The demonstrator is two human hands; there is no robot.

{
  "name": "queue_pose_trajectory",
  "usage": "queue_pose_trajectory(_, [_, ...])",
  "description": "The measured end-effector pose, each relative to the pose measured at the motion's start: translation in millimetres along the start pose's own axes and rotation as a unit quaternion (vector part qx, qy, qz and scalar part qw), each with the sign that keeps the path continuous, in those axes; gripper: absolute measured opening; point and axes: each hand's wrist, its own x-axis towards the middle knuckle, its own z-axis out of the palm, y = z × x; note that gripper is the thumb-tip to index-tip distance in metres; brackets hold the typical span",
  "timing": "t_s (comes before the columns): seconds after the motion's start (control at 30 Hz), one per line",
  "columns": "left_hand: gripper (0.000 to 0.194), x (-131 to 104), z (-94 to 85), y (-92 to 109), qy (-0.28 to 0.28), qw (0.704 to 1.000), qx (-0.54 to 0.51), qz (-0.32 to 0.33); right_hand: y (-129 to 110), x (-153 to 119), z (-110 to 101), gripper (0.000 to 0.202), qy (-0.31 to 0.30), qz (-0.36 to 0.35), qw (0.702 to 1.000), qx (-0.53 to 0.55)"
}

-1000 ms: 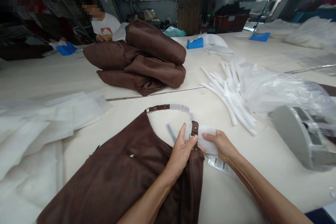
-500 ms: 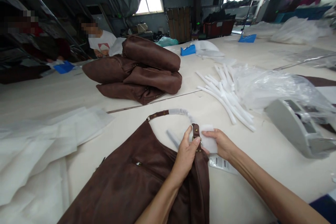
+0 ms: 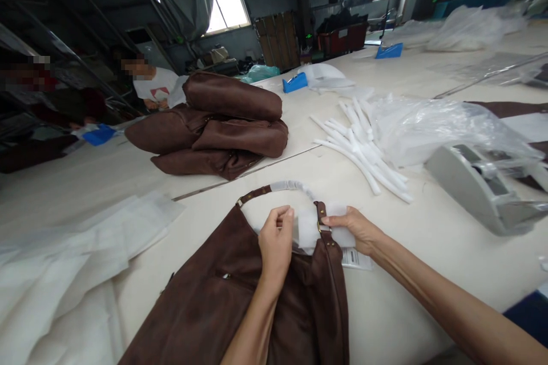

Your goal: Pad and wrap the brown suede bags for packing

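Note:
A dark brown handbag [image 3: 192,296] lies before me, its handle arching away and partly wrapped in a white sleeve [image 3: 286,185]. A thin white foam sheet [image 3: 307,229] passes behind the buckled end of the strap [image 3: 322,218] and shows on both sides of it. My right hand [image 3: 362,231] pinches the strap and sheet, thumb on the front by the buckle, other fingers mostly hidden behind. Left of the strap, my left hand [image 3: 276,245] is raised with curled fingers; whatever they may hold is hidden. A clear-bagged label [image 3: 356,259] lies beneath my right hand.
Brown bags [image 3: 235,125] are piled at the back left. White foam tubes [image 3: 363,151] and clear plastic [image 3: 445,131] lie at the right, near a grey tape dispenser [image 3: 483,188]. White sheets [image 3: 64,262] spread at the left. A co-worker [image 3: 156,85] is across the table.
My left hand has let go of the strap and moved left, its fingers curled. My right thumb has moved onto the strap by the buckle. The foam sheet now shows left of the strap too.

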Motion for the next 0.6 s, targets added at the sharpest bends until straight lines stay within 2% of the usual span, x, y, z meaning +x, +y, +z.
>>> queue_pose_trajectory(0.07, [0.043, 10, 4.2, -1, -0.056, 0.995, -0.055, -0.059, -1, 1, -1, 0.041, -0.004, -0.006, 1.0, 0.003])
queue_pose_trajectory(0.17, [0.05, 17, 13.7, -2, -0.136, 0.967, -0.141, -0.161, -2, 2, -2, 0.041, -0.005, -0.015, 1.0, 0.008])
queue_pose_trajectory(0.27, [0.051, 19, 18.6, -1, -0.134, 0.944, -0.211, -0.217, -2, 2, -3, 0.041, -0.001, -0.019, 1.0, 0.014])
queue_pose_trajectory(0.33, [0.052, 19, 19.4, 0, -0.13, 0.941, -0.213, -0.229, -1, 3, -3, 0.041, 0.005, -0.019, 1.0, 0.02])
queue_pose_trajectory(0.43, [0.055, 17, 22.2, 1, -0.16, 0.936, -0.196, -0.245, 0, 4, -2, 0.043, 0.009, -0.018, 1.0, 0.018])
queue_pose_trajectory(0.5, [0.054, 15, 26.0, 1, -0.17, 0.941, -0.181, -0.229, 0, 5, -2, 0.045, -0.002, -0.027, 1.0, 0.008])
queue_pose_trajectory(0.6, [0.05, 14, 31.5, 0, -0.156, 0.957, -0.163, -0.182, 0, 4, -5, 0.045, -0.024, -0.032, 0.999, -0.012])
